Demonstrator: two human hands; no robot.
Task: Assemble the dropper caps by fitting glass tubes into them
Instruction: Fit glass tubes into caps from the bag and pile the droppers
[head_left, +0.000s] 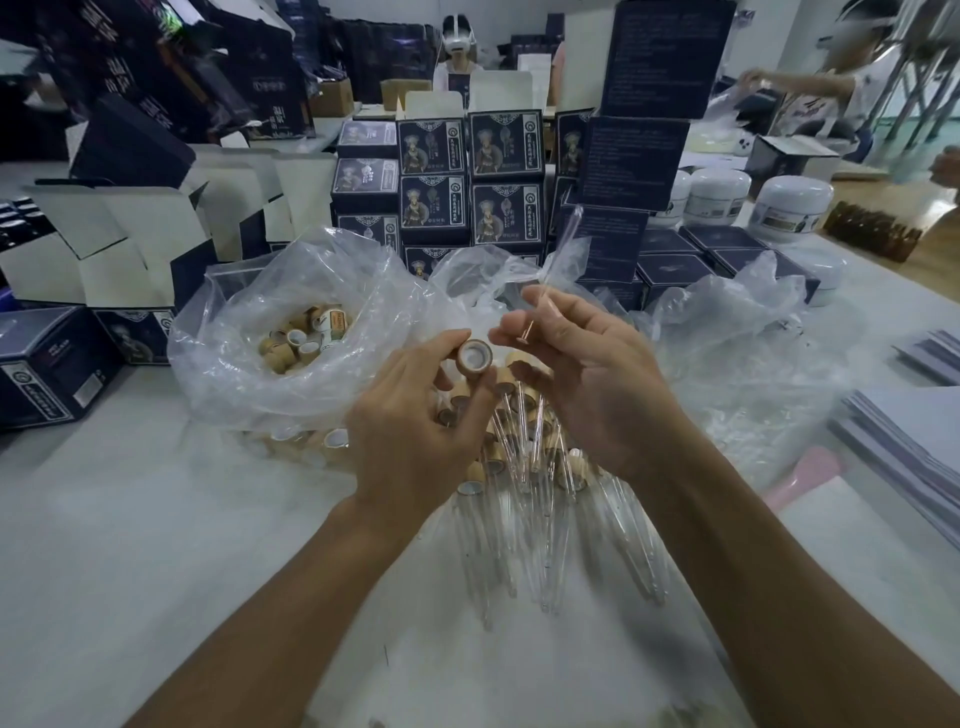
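Dropper caps and glass tubes are lying across a white bench (156, 545), which is stretching from the near edge to a wall of stacked dark printed boxes (470, 182) at the back. Folded open cartons (130, 244) are standing to the left, and white jars (789, 200) are sitting to the right beyond the boxes. A clear plastic bag (249, 332), slumping open left of centre, is holding loose bamboo-coloured caps (306, 338). A second crumpled clear bag (737, 332) is lying to the right. Just under the hands, a heap of assembled droppers (519, 467) is resting on the bench, their glass tubes pointing toward the viewer.

The left hand (410, 415) is holding one dropper cap (474, 357) between thumb and fingers, its grip pinching the cap's side, with the open white-lined mouth facing up toward the camera. The right hand (582, 374) is raised beside it, its grip pinching a single glass tube (563, 244) low on the stem, so that the tube is slanting up and away while its flared end is showing just beside the cap. Tube and cap are near each other but apart.
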